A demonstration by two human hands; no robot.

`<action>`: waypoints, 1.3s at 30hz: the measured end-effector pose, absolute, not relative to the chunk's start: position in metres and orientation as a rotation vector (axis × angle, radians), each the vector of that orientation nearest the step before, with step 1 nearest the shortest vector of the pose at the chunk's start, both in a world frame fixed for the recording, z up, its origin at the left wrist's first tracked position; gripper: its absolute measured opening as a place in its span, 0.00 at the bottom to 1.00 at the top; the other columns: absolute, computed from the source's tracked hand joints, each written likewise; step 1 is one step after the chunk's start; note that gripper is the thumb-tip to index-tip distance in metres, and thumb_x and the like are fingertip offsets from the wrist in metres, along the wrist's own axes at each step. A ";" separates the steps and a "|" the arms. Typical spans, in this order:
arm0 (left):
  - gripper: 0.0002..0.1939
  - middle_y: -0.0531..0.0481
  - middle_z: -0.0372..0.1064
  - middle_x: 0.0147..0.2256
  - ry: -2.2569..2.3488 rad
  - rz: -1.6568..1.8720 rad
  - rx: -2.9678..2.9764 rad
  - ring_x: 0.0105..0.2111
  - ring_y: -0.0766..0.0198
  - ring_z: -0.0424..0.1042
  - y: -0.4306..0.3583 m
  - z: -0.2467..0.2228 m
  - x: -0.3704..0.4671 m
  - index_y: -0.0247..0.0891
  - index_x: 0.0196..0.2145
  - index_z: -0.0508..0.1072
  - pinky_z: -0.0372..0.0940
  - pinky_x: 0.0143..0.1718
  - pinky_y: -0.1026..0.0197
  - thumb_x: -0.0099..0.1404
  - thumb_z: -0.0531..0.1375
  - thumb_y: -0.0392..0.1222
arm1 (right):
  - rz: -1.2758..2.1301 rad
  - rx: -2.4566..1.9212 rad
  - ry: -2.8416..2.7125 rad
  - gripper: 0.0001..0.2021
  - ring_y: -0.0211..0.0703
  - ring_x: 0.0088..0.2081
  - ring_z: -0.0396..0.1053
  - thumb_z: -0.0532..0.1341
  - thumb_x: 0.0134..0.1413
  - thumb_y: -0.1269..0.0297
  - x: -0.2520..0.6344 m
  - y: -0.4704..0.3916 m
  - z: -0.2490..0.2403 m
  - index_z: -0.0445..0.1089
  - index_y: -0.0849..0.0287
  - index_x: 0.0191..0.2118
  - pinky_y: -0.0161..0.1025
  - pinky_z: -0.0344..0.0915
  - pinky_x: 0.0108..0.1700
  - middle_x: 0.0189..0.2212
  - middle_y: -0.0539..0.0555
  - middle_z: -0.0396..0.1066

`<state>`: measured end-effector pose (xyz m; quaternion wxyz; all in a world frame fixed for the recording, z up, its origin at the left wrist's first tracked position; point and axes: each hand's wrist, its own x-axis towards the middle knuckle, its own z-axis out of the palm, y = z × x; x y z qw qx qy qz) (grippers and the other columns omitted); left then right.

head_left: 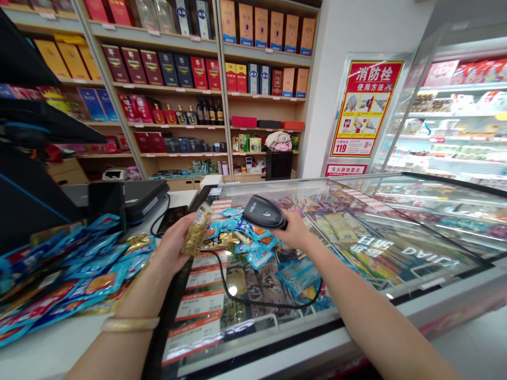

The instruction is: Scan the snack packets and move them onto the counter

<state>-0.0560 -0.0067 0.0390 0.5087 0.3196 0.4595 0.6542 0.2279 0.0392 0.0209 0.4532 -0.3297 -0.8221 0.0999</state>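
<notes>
My left hand (174,243) is closed on a small gold snack packet (197,229), held upright above the left edge of the glass-topped freezer. My right hand (293,229) grips a black barcode scanner (262,212) by its handle, and its head points left toward the packet. The scanner's black cable (269,304) loops over the glass. Beneath and between both hands lies a loose pile of blue and gold snack packets (259,257) on the freezer lid. More blue and gold packets (99,282) are heaped on the counter to the left.
Price labels (200,309) line the left side of the glass-topped freezer (301,361). A black checkout machine (35,174) and a flat dark device (144,192) stand at the left. Shelves of boxed bottles (168,68) rise behind, with a lit chiller (455,126) at right.
</notes>
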 end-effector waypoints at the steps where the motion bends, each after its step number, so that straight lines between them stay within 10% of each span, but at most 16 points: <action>1: 0.11 0.48 0.76 0.32 1.139 1.606 0.822 0.27 0.64 0.74 -0.005 0.036 -0.052 0.34 0.38 0.75 0.72 0.30 0.62 0.56 0.63 0.38 | 0.198 -0.875 -1.982 0.09 0.46 0.33 0.72 0.62 0.45 0.65 0.233 0.044 0.021 0.73 0.60 0.35 0.36 0.65 0.37 0.31 0.54 0.76; 8: 0.17 0.41 0.74 0.45 1.414 1.545 1.971 0.48 0.53 0.72 0.015 0.012 -0.009 0.37 0.42 0.73 0.67 0.51 0.50 0.57 0.63 0.46 | -0.068 -1.299 -1.756 0.10 0.49 0.35 0.74 0.62 0.48 0.61 0.262 0.069 0.009 0.73 0.58 0.36 0.37 0.64 0.35 0.31 0.56 0.77; 21: 0.32 0.47 0.58 0.64 1.861 0.593 2.914 0.67 0.47 0.49 0.010 -0.003 0.005 0.54 0.56 0.71 0.38 0.64 0.31 0.60 0.51 0.24 | -0.085 -1.332 -1.812 0.12 0.51 0.37 0.74 0.60 0.49 0.59 0.261 0.068 0.006 0.73 0.57 0.39 0.38 0.62 0.36 0.34 0.56 0.77; 31: 0.32 0.34 0.50 0.66 2.343 0.799 2.448 0.67 0.41 0.46 -0.006 0.016 -0.008 0.42 0.66 0.56 0.44 0.63 0.35 0.65 0.54 0.43 | -0.088 -1.313 -1.823 0.13 0.50 0.37 0.74 0.62 0.49 0.57 0.261 0.069 0.004 0.73 0.57 0.40 0.38 0.64 0.37 0.34 0.57 0.77; 39: 0.44 0.21 0.63 0.54 2.701 0.339 1.737 0.50 0.27 0.67 -0.019 0.036 -0.087 0.37 0.62 0.62 0.63 0.44 0.34 0.51 0.61 0.61 | -0.066 -1.366 -1.823 0.13 0.52 0.37 0.74 0.62 0.49 0.57 0.258 0.067 0.006 0.73 0.57 0.40 0.39 0.64 0.37 0.34 0.58 0.77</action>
